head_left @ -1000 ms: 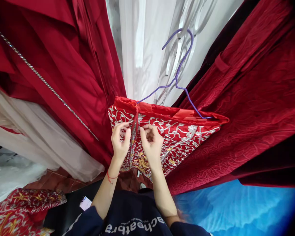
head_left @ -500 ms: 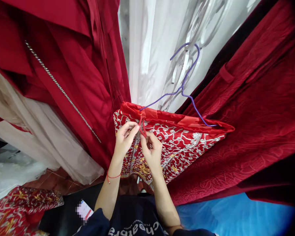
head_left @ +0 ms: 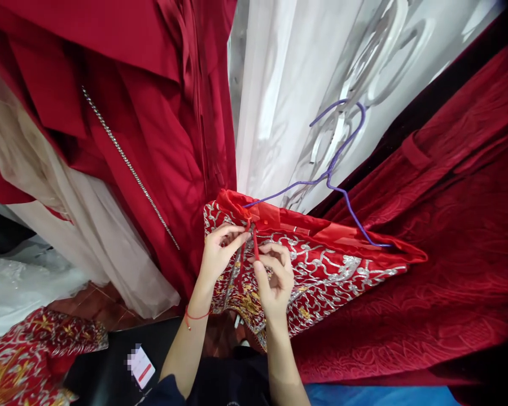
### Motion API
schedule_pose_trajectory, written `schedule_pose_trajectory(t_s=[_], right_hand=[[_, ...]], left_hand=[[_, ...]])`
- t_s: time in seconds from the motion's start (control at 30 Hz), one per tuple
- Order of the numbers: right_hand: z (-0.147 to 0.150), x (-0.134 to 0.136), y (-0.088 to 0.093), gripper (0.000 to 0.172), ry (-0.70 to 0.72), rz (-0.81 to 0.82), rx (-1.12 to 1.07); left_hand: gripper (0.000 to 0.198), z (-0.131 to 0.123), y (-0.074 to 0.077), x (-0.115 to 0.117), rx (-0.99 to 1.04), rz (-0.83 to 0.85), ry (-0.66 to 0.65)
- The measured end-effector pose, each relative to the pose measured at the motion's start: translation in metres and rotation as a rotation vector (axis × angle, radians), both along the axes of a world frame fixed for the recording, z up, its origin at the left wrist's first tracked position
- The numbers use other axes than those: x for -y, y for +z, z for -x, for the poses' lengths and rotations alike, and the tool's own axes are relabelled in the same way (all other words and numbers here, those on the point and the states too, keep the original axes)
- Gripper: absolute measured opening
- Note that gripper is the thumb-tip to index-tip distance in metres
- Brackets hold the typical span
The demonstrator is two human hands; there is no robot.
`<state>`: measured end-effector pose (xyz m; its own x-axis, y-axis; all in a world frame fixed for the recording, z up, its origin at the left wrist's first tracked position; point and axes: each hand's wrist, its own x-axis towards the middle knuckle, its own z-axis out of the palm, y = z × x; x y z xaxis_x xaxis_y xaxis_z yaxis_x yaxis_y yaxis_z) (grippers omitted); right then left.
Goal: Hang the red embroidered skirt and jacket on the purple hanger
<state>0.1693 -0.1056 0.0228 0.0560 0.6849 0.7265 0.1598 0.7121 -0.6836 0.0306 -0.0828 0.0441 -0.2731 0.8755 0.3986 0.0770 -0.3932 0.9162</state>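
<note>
A red skirt with silver and gold embroidery hangs in front of me by its red satin waistband. A purple wire hanger reaches into that waistband at both ends. At the waist opening, my left hand pinches a red ribbon tie between thumb and forefinger. My right hand, just to the right and a little lower, pinches the red ribbon and holds it taut from the waist. The exact shape of the ribbon between the fingers is partly hidden.
Plain red gowns hang at left, beside a pale tulle skirt. Dark red patterned fabric hangs at right. A phone lies on a black surface by another embroidered red garment. White scrollwork stands behind the hanger.
My right hand has moved right and down, drawing its ribbon end away from my left hand. The ribbon strands were together as a loop before. The view has shifted slightly.
</note>
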Motion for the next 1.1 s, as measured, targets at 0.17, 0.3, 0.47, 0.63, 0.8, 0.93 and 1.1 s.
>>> schedule_pose_trajectory(t_s=[0.17, 0.3, 0.47, 0.63, 0.8, 0.93, 1.1], right_hand=[[0.000, -0.003, -0.003, 0.016, 0.062, 0.083, 0.107], [0.003, -0.002, -0.006, 0.019, 0.148, 0.138, 0.089], [0.007, 0.010, -0.011, 0.018, 0.004, 0.110, 0.205], [0.005, 0.049, -0.021, 0.025, -0.140, 0.135, 0.257], [-0.007, 0.096, -0.019, 0.012, -0.111, 0.269, 0.143], [-0.015, 0.087, 0.028, 0.009, 0.150, 0.197, 0.083], [-0.012, 0.020, 0.100, 0.035, 0.257, -0.012, 0.205]], left_hand=[[0.020, -0.003, 0.003, 0.004, 0.046, 0.100, -0.145], [0.021, 0.000, 0.008, 0.010, -0.052, 0.059, -0.223], [0.020, 0.000, 0.009, 0.011, -0.064, 0.035, -0.270], [0.019, -0.004, 0.001, 0.014, 0.044, 0.024, -0.197], [0.032, -0.009, -0.010, 0.024, 0.142, 0.022, -0.115], [0.031, -0.008, -0.018, 0.032, 0.206, 0.010, -0.132], [0.034, -0.006, -0.023, 0.041, 0.274, 0.052, -0.257]])
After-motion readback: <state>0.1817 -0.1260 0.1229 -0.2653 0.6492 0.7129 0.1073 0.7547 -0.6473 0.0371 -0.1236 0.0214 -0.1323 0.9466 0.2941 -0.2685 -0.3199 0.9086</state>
